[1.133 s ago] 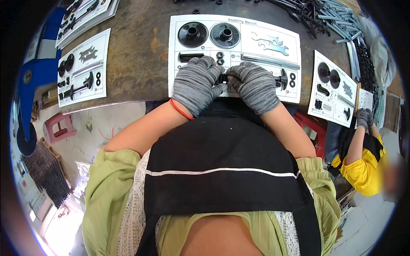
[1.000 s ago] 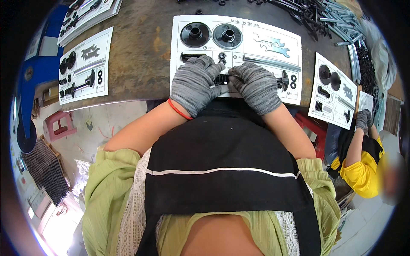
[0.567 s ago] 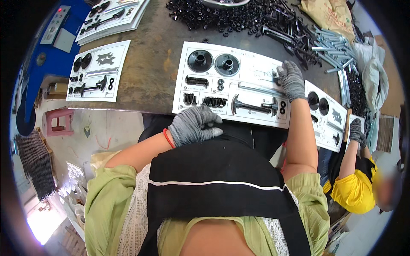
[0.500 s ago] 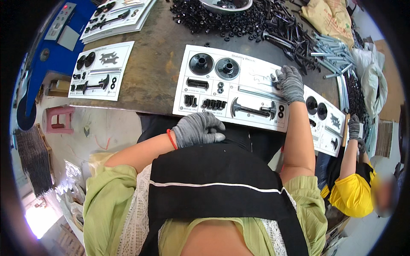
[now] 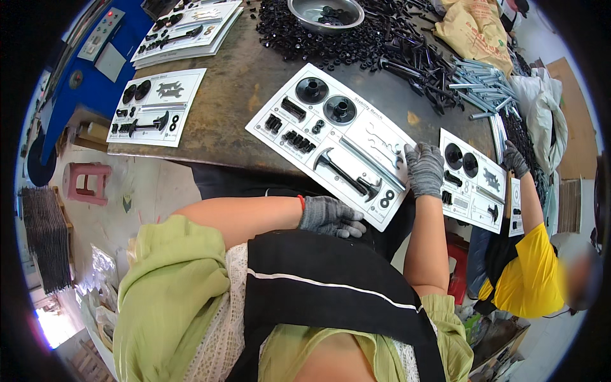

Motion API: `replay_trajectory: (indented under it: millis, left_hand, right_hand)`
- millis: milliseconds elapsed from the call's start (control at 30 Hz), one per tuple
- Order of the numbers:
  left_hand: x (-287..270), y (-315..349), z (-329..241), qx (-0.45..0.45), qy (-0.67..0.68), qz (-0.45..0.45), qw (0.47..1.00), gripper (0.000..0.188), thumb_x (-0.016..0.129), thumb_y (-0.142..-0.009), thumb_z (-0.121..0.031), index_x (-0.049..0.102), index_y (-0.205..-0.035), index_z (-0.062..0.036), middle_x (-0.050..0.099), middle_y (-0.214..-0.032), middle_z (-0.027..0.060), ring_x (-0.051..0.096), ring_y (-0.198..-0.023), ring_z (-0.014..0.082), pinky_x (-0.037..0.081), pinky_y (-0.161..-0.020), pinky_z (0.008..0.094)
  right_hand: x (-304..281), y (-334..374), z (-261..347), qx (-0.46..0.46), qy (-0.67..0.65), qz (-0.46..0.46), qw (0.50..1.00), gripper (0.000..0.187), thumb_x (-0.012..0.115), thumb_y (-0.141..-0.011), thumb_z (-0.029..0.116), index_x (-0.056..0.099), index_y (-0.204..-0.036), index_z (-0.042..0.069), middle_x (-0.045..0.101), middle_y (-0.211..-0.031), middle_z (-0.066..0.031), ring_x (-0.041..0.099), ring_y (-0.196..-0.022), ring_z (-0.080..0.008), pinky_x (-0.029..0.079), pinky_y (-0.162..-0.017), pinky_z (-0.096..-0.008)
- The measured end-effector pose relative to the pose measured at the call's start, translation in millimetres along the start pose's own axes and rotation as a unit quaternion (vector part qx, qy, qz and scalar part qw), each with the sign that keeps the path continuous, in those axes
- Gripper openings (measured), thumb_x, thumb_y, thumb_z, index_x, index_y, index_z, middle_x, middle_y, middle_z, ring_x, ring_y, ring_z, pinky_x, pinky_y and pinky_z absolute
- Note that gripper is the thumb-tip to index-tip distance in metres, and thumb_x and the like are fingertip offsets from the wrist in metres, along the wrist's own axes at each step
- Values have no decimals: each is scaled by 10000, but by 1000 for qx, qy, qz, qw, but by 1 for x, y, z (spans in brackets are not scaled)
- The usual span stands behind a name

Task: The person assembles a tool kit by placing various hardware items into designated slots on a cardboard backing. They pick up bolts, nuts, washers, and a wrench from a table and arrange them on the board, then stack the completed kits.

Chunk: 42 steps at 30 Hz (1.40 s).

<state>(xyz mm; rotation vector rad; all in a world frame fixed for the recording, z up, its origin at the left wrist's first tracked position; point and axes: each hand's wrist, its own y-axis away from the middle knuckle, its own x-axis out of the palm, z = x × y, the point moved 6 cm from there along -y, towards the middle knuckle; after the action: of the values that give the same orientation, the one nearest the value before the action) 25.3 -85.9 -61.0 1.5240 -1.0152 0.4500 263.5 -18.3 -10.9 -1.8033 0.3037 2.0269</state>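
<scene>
A white card [image 5: 289, 149] lies slanted on the table, its lower corner past the front edge. Mounted on it are two black discs [image 5: 340, 110], black bolts [image 5: 298, 141], a long silver tube [image 5: 372, 160] and a black T-shaped handle [image 5: 344, 173]. Wrench outlines [image 5: 380, 135] show at its right end. My gloved right hand [image 5: 424, 170] is closed at the card's right corner, fingertips over its edge beside a small grey metal piece [image 5: 396, 153]; what the fingers hold is hidden. My gloved left hand [image 5: 331, 216] is open, fingers loosely stretched, by the card's lower edge.
Similar cards stand left [image 5: 154, 107], stacked far left [image 5: 191, 25] and right [image 5: 474, 181]. Behind are a metal bowl [image 5: 326, 14], heaped black hardware [image 5: 356, 48], silver tubes [image 5: 487, 86] and a sack [image 5: 474, 32]. A co-worker in yellow [image 5: 525, 277] reaches across at right.
The card has turned clockwise, its right end coming nearer me. My right hand has come down with that corner; my left hand has shifted right and down. The co-worker's arm has reached farther forward.
</scene>
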Motion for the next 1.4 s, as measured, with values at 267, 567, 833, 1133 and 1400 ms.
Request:
replay_trajectory:
  millis: [267, 567, 833, 1133, 1400]
  left_hand:
    - [-38, 59, 14, 61, -9, -14, 998, 425, 601, -852, -31, 501, -1264, -43, 585, -1206, 135, 596, -1083, 222, 535, -881, 314]
    - [-103, 151, 18, 252, -100, -175, 946, 492, 704, -743, -23, 542, -1208, -44, 660, -911, 79, 619, -645, 108, 492, -521, 191]
    - [-199, 237, 27, 339, -57, -364, 866, 253, 647, -794, -127, 604, -1012, -7, 622, -757, 45, 576, -597, 88, 458, -455, 163]
    - [-267, 297, 21, 443, 172, -390, 789, 146, 639, -832, -130, 592, -949, -57, 615, -776, 18, 567, -603, 97, 424, -383, 174]
    - [-233, 257, 11, 593, 345, -324, 651, 300, 508, -925, -300, 598, -1102, -75, 663, -1048, 96, 640, -894, 227, 545, -705, 361]
  right_hand:
    - [-5, 58, 7, 23, -80, 28, 996, 480, 563, -860, 460, 639, -1054, 28, 611, -1014, -208, 573, -979, -363, 439, -877, -433]
    - [-7, 124, 74, -7, -302, 190, 934, 369, 619, -866, 361, 599, -938, -1, 616, -777, -192, 608, -729, -302, 480, -696, -371]
    - [-4, 161, 165, -48, -434, 447, 781, 370, 589, -890, 352, 602, -963, -10, 617, -862, -167, 606, -783, -279, 481, -747, -363]
    - [-14, 24, 175, -103, -359, 148, 916, 342, 596, -898, 225, 576, -1180, 32, 654, -1031, -133, 610, -945, -194, 479, -852, -313]
    - [46, -65, 217, -194, -199, 52, 959, 456, 539, -892, 359, 543, -1239, 63, 615, -1150, -180, 585, -1053, -334, 444, -931, -390]
